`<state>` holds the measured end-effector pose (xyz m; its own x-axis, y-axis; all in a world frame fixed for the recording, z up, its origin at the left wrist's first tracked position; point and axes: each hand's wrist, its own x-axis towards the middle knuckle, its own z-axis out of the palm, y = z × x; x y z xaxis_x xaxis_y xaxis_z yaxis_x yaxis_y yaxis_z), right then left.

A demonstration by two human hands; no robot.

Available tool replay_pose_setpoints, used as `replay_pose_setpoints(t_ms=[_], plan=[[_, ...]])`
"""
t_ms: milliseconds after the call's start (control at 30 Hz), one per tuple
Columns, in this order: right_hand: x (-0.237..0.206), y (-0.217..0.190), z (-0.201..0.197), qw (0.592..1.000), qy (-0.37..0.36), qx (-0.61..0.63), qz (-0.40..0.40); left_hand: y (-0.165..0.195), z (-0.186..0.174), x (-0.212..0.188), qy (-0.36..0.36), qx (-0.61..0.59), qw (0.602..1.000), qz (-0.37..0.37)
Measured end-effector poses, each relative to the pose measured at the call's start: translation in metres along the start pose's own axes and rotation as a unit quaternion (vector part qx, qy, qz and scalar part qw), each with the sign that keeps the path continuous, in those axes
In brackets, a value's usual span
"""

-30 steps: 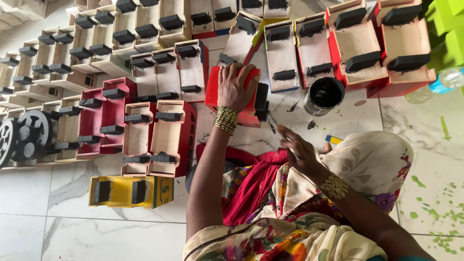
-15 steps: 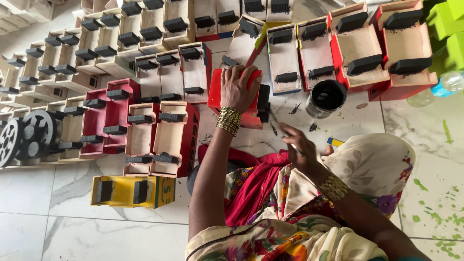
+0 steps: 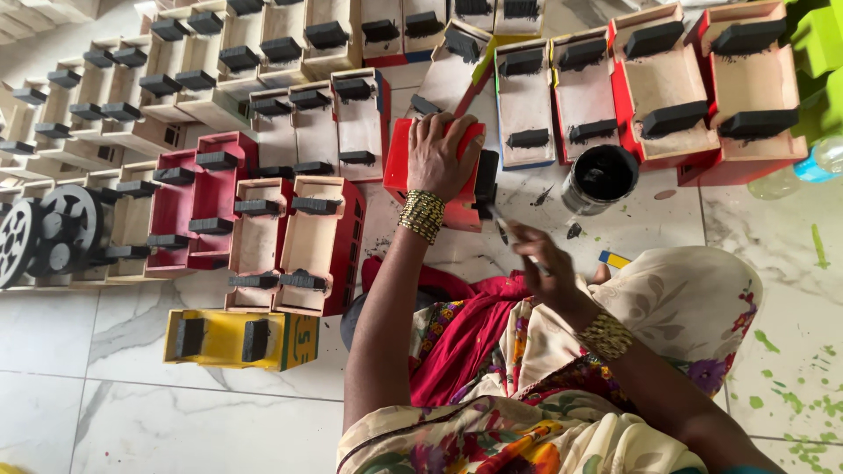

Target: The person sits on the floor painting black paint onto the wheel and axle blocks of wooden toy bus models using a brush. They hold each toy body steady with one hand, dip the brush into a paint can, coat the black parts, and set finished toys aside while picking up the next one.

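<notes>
**Black paint going onto a red wooden toy body**

At the far left lie black wheels (image 3: pixel 48 233) on the marble floor (image 3: pixel 105 369). Next to them stand rows of unpainted and red wooden toy bodies (image 3: pixel 294 241), open side up, each with black blocks fixed inside; a yellow toy body (image 3: pixel 237 340) lies alone, nearer the person.

In the middle, the left hand (image 3: pixel 439 158) is clamped over the top of a red toy body (image 3: pixel 404 162), fingers spread and pressing it to the floor. Just right of it, the right hand (image 3: pixel 540 259) is closed around a thin paintbrush (image 3: pixel 505 226), whose tip points at the black block (image 3: pixel 486 180) on that body's edge. Further right sits an open tin of black paint (image 3: pixel 601 175), near the brush and beside more red-sided bodies (image 3: pixel 667 83). Green paint flecks (image 3: pixel 790 386) spot the floor at the far right.

The risks, as I judge them: the brush tip works right against the red face, so a small slip could smear black onto it. The tin stands close to the right forearm and could be knocked over. The person's patterned cloth (image 3: pixel 685 307) lies near the wet work and might pick up paint.
</notes>
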<state>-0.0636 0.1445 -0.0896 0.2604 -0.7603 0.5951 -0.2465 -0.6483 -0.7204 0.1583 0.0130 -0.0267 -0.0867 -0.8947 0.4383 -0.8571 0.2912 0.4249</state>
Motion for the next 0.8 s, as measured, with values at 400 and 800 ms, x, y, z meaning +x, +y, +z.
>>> replay_pose_setpoints(t_ms=[400,800], plan=[[0.039,0.042,-0.017,0.91,0.219,0.28,0.213,0.002,-0.001,-0.002,-0.013,0.008,1.0,-0.005],[0.005,0.047,-0.021,0.906,0.242,0.278,0.21,0.006,-0.001,-0.003,-0.015,-0.001,1.0,-0.004]])
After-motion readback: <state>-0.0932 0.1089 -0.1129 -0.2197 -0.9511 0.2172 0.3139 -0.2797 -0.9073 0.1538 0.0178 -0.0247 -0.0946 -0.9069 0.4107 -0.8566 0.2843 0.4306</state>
